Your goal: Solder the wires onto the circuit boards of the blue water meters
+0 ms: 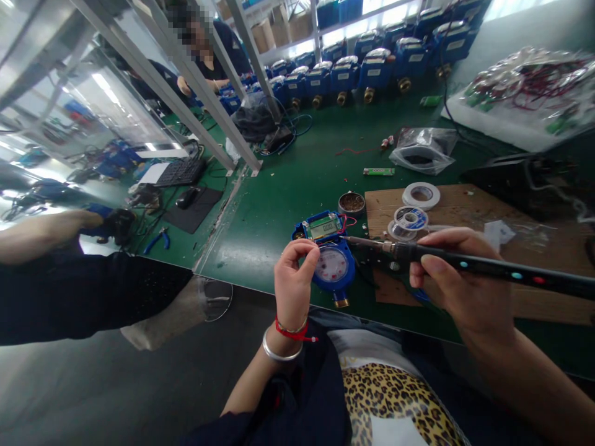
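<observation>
My right hand (458, 282) is closed around the black handle of a soldering iron (483, 263). The iron's tip reaches left to the edge of a blue water meter (337, 282), just below its display board (324, 228), which reads 0.00. My left hand (295, 272) is pinched at the meter's near left side, with a thin wire by the fingertips; its far end is hard to make out. The meter has a round clear dial and a brass fitting towards me. Red leads (346, 223) loop out beside the display.
Right of the meter, a tape roll (421, 196) and a solder spool (409, 220) sit on a wooden board (385, 207). A small round tin (351, 203) and green battery (379, 171) lie beyond. Several blue meters (344, 74) line the back. A co-worker's arm (46, 235) reaches in at left.
</observation>
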`<act>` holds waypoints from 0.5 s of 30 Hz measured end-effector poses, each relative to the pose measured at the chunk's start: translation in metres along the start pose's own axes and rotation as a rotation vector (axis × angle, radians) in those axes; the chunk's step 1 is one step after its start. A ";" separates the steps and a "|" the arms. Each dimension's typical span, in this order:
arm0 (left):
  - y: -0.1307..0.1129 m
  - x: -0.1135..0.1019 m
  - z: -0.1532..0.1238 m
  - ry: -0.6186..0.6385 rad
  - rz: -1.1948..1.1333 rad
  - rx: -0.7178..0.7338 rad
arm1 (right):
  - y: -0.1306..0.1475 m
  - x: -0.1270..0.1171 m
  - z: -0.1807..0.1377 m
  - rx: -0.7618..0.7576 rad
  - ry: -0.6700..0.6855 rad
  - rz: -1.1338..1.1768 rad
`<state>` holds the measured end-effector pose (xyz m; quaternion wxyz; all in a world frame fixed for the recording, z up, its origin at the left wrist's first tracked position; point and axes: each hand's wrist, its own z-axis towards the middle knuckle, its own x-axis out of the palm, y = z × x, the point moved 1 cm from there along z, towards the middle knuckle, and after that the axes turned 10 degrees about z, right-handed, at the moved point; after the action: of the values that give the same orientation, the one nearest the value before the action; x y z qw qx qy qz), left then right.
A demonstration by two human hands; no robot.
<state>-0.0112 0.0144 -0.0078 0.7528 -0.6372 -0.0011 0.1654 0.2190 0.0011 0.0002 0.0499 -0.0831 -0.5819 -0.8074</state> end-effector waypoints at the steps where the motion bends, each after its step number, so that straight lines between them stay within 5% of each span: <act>1: 0.000 0.000 0.000 0.003 0.001 0.002 | -0.001 0.001 0.000 0.017 0.019 0.000; 15: -0.001 -0.001 0.000 0.022 0.074 0.007 | -0.003 0.010 0.002 0.017 0.118 -0.116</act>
<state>-0.0120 0.0136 -0.0066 0.7483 -0.6360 0.0313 0.1860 0.2084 0.0039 -0.0001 0.0379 -0.0011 -0.5887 -0.8075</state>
